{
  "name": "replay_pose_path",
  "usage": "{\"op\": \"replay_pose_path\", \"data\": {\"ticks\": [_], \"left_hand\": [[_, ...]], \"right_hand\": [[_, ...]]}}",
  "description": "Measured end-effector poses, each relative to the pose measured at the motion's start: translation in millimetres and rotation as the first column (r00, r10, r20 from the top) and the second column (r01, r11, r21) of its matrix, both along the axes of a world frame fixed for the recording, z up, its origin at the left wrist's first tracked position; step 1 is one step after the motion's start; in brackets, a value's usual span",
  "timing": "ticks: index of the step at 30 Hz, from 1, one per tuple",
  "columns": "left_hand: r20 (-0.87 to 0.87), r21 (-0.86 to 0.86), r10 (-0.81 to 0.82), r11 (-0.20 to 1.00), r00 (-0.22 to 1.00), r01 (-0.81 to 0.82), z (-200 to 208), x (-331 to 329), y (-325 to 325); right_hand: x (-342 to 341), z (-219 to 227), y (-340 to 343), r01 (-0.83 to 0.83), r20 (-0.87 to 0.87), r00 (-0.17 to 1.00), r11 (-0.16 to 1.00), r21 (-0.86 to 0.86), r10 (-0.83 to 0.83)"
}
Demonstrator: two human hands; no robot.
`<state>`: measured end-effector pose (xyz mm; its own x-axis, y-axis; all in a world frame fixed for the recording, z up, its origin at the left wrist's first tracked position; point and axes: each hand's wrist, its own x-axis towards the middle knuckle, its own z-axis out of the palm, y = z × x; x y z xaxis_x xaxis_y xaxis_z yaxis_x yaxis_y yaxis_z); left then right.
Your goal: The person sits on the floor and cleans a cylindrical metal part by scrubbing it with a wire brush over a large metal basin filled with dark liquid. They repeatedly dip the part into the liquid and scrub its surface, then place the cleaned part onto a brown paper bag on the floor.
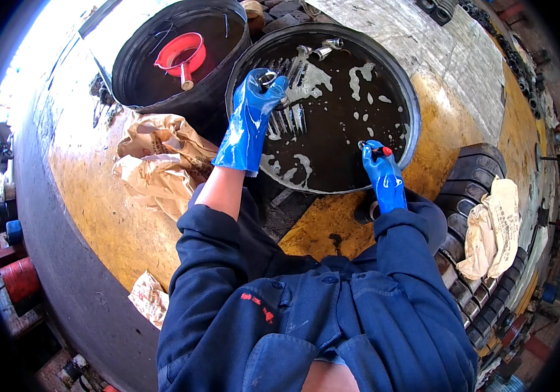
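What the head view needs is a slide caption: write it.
Gloved left hand holding a metal part, right hand a partly red item, over a round tub of dark liquid.

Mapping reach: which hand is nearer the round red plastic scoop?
Left. In view, the blue-gloved left hand is right of the scoop; the blue-gloved right hand is farther right and lower.

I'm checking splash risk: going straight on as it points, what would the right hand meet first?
Probably the dark liquid, near the pale foam patch; height is unclear, so the right hand might pass above, toward the tub's far rim.
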<state>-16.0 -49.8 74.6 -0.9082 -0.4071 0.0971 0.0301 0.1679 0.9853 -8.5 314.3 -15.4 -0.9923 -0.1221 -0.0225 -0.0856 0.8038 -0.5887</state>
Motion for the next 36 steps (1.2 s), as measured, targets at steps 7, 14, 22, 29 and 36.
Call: {"op": "replay_pose_path", "data": {"ticks": [7,14,22,29,36], "left_hand": [[0.029,-0.012,-0.008,1.000,1.000,0.008,-0.7,-1.2,0.6],[0.001,0.053,-0.014,0.999,1.000,0.014,3.8,-0.6,10.5],[0.033,0.017,-0.069,0.998,0.997,0.068,-25.1,-15.7,1.0],[0.053,-0.214,0.046,0.976,0.998,-0.034,-0.1,1.6,2.7],[-0.160,0.371,0.129,0.927,0.979,-0.062,-1.6,2.7,-32.7]], "right_hand": [[-3.6,-8.9,4.0,0.015,0.038,0.999,1.000,-0.014,-0.014],[-0.8,1.3,4.1,0.033,0.049,0.998,0.999,-0.016,-0.032],[-14.3,-26.9,17.9,-0.080,-0.023,0.997,0.991,-0.109,0.078],[-8.0,-17.8,2.1,-0.079,-0.009,0.997,0.990,-0.116,0.079],[-16.6,-31.9,4.3,-0.116,-0.060,0.992,0.979,-0.169,0.108]]}}
